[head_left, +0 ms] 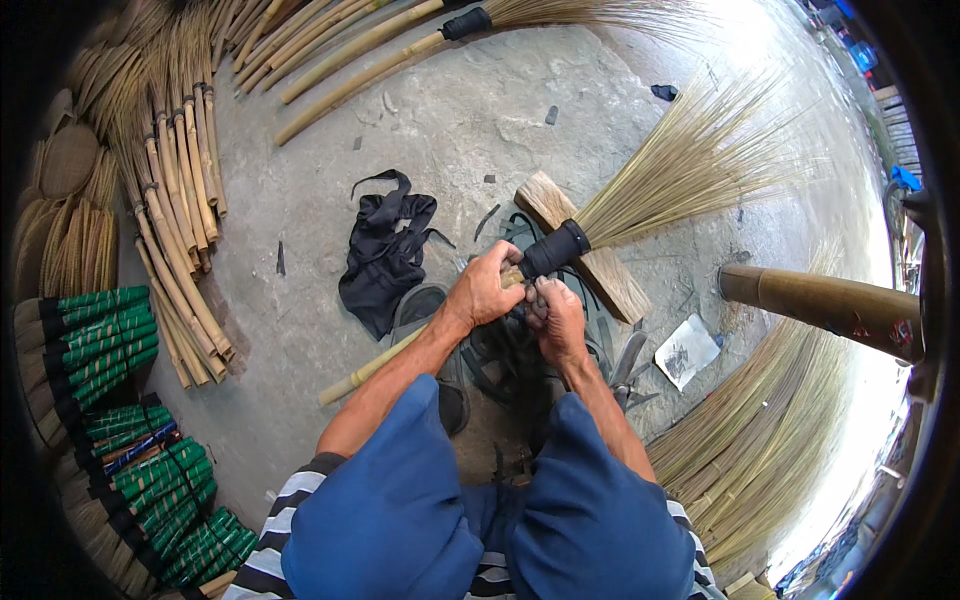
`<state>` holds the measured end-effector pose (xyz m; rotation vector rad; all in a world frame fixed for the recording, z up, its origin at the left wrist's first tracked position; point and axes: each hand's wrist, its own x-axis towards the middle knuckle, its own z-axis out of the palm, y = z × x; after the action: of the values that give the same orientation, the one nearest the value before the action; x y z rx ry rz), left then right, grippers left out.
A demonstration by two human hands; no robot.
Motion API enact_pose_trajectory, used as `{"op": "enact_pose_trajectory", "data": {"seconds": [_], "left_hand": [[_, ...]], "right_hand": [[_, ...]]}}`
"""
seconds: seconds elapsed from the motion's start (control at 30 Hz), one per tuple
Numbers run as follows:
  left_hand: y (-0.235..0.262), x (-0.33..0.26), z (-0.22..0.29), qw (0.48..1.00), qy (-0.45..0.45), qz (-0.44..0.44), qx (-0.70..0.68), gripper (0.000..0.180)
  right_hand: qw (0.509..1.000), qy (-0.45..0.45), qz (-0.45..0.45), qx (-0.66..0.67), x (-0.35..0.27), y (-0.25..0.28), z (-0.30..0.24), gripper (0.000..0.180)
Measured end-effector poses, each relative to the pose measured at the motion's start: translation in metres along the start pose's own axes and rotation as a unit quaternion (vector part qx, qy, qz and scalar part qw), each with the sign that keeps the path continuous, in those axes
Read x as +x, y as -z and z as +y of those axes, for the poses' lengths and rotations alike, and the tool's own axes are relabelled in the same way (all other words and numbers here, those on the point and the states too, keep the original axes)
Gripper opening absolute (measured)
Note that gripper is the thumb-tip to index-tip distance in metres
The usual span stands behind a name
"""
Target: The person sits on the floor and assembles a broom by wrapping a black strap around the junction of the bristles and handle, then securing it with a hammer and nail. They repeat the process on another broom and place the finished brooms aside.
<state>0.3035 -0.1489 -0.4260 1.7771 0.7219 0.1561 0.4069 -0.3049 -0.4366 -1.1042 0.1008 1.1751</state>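
Observation:
A broom (690, 165) lies slantwise before me, its straw fanning out to the far right. Black wrapping (552, 250) binds the straw to a bamboo handle, which runs down to the left under my forearm. My left hand (482, 290) is closed around the handle just below the wrapping. Right beside it, my right hand (558, 318) has its fingers curled in a pinch against the wrapping's lower end; what they hold is hidden. Under the bound part sits a wooden block (612, 283). Black strips (485, 375) lie tangled below my hands.
A black cloth (388, 245) lies left of my hands. Finished-looking brooms (370, 85) rest at the top, others (180, 200) at the left above green-wrapped bundles (110, 340). On the right are a blade (630, 358), a paper sheet (687, 351), a bamboo post (820, 305) and loose straw (765, 430).

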Motion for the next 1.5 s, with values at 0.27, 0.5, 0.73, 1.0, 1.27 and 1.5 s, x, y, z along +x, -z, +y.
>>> {"op": "enact_pose_trajectory", "data": {"seconds": [0.27,0.5,0.73,1.0,1.27,1.5], "left_hand": [[0.003,0.001,0.001,1.0,-0.012,0.002,-0.02,0.035],[0.002,0.004,0.0,1.0,-0.01,0.005,-0.017,0.036],[0.006,0.005,0.003,1.0,-0.004,0.004,-0.007,0.035],[0.008,0.009,0.0,1.0,-0.003,0.01,-0.012,0.034],[0.007,0.003,0.006,0.999,-0.03,0.009,0.041,0.046],[0.003,0.001,0.004,0.996,-0.046,0.015,0.073,0.046]], "right_hand": [[0.893,0.266,0.099,-0.349,-0.011,-0.026,-0.008,0.015],[0.828,0.27,0.103,-0.481,-0.019,-0.025,-0.023,0.016],[0.798,0.281,0.082,-0.526,-0.011,-0.019,-0.019,0.017],[0.994,-0.076,0.019,-0.07,-0.004,-0.019,-0.015,0.016],[0.994,-0.11,-0.005,-0.024,0.005,-0.011,-0.012,0.017],[0.992,-0.111,-0.056,-0.016,0.013,0.004,-0.006,0.02]]}}
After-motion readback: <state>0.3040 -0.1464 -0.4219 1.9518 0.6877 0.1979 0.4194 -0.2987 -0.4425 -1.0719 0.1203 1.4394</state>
